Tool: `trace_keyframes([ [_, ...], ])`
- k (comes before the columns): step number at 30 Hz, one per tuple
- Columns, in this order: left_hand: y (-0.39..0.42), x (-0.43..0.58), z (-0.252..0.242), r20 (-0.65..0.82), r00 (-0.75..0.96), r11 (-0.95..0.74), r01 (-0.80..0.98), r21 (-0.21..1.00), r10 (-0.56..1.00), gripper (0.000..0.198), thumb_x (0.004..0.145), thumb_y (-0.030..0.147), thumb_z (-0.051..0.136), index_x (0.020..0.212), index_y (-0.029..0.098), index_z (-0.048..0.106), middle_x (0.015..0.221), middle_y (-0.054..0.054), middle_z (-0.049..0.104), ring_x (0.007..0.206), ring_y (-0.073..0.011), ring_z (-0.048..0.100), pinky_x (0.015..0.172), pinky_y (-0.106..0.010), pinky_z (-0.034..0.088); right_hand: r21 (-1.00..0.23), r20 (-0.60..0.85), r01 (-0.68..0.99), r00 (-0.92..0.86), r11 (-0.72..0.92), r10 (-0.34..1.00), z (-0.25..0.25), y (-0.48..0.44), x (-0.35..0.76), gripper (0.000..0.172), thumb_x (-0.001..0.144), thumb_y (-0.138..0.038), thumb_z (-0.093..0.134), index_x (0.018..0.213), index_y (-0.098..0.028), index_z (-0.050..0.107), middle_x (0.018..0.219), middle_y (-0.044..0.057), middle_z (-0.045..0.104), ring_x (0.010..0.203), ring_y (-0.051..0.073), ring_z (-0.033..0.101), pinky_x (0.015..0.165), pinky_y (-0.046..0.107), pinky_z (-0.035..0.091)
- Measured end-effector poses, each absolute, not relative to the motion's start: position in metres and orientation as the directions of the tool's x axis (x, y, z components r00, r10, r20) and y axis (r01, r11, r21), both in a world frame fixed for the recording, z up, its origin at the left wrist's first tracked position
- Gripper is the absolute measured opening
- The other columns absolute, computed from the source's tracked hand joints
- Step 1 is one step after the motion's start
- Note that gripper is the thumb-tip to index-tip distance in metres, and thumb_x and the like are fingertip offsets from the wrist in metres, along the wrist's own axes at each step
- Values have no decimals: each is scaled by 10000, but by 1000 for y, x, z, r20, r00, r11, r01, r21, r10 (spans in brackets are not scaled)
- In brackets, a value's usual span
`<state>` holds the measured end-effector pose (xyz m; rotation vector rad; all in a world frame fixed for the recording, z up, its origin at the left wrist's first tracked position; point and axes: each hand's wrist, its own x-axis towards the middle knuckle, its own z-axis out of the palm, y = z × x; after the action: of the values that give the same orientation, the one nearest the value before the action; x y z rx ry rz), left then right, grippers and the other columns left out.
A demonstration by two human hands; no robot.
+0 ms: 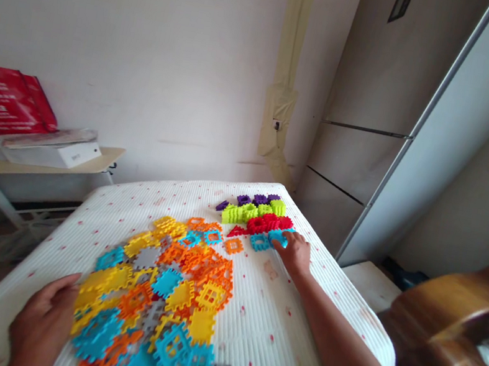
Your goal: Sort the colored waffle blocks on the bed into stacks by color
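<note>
At the near edge of the quilted table [278, 315], your left hand [42, 324] rested flat, holding nothing, against the unsorted mixed tiles [158, 294]. Farther off, your right hand [294, 253] pressed a blue tile [276, 236] beside short red [271, 223], green [251, 212] and purple rows [253, 199]; most tiles seemingly remained.

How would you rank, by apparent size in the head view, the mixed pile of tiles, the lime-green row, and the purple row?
1. mixed pile of tiles, though it is nearest the camera.
2. lime-green row.
3. purple row.
</note>
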<state>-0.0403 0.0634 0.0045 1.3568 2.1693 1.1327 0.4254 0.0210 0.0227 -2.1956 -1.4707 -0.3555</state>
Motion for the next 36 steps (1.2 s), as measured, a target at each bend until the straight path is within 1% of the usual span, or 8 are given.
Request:
trace_keyframes([
  [14, 66, -41, 3, 65, -497, 257, 551, 794, 865, 425, 711, 391, 481, 1071, 219, 627, 965, -57, 665, 874, -257, 618, 854, -395, 467, -190, 423, 923, 384, -334, 821, 21, 23, 426, 341, 864, -475, 473, 974, -204, 648, 969, 87, 634, 895, 214, 568, 703, 311, 335],
  [23, 67, -43, -7, 150, -467, 157, 556, 816, 871, 394, 722, 347, 463, 1042, 191, 632, 988, -67, 659, 871, -241, 608, 856, -373, 460, -147, 413, 927, 374, -344, 830, 19, 23, 423, 310, 859, -456, 492, 979, -209, 634, 963, 78, 627, 916, 217, 549, 689, 304, 305],
  [26, 69, -46, -12, 188, -453, 116, 562, 819, 871, 389, 730, 368, 458, 1028, 190, 634, 984, -68, 660, 869, -241, 608, 844, -372, 459, -128, 494, 944, 327, -305, 806, 22, 20, 423, 326, 867, -464, 483, 989, -202, 635, 977, 89, 629, 906, 225, 546, 685, 309, 303],
  [29, 69, -45, -14, 269, -442, 52, 591, 805, 855, 365, 729, 368, 462, 985, 180, 642, 962, -72, 666, 859, -236, 609, 812, -357, 465, -108, 645, 981, 190, -159, 740, 24, 17, 421, 302, 891, -420, 470, 985, -186, 635, 972, 90, 636, 887, 217, 550, 706, 317, 317],
  [31, 66, -42, -9, 407, -398, -48, 664, 746, 822, 331, 740, 344, 448, 937, 169, 649, 952, -82, 668, 866, -232, 606, 807, -351, 461, -69, 715, 997, 39, 16, 698, 23, 15, 415, 276, 908, -377, 456, 926, -173, 641, 923, 86, 644, 857, 198, 552, 713, 309, 330],
  [32, 63, -39, -6, 497, -348, -117, 716, 688, 795, 314, 750, 329, 440, 913, 165, 652, 946, -88, 670, 873, -231, 604, 812, -352, 454, -40, 728, 993, -50, 115, 683, 21, 14, 410, 269, 914, -354, 448, 888, -168, 641, 891, 82, 644, 833, 186, 551, 711, 301, 336],
  [34, 54, -30, 4, 663, -183, -261, 818, 512, 726, 279, 773, 299, 435, 876, 168, 658, 916, -90, 679, 879, -232, 600, 826, -361, 433, 21, 710, 953, -227, 303, 666, 17, 11, 398, 267, 922, -308, 436, 807, -168, 631, 819, 72, 634, 780, 165, 542, 694, 283, 343],
  [36, 44, -16, 14, 742, -31, -341, 875, 344, 670, 227, 792, 283, 466, 852, 191, 664, 874, -69, 692, 860, -228, 598, 827, -372, 405, 60, 656, 897, -366, 438, 660, 13, 9, 384, 287, 926, -266, 420, 729, -172, 607, 742, 57, 607, 724, 149, 525, 668, 269, 340],
])
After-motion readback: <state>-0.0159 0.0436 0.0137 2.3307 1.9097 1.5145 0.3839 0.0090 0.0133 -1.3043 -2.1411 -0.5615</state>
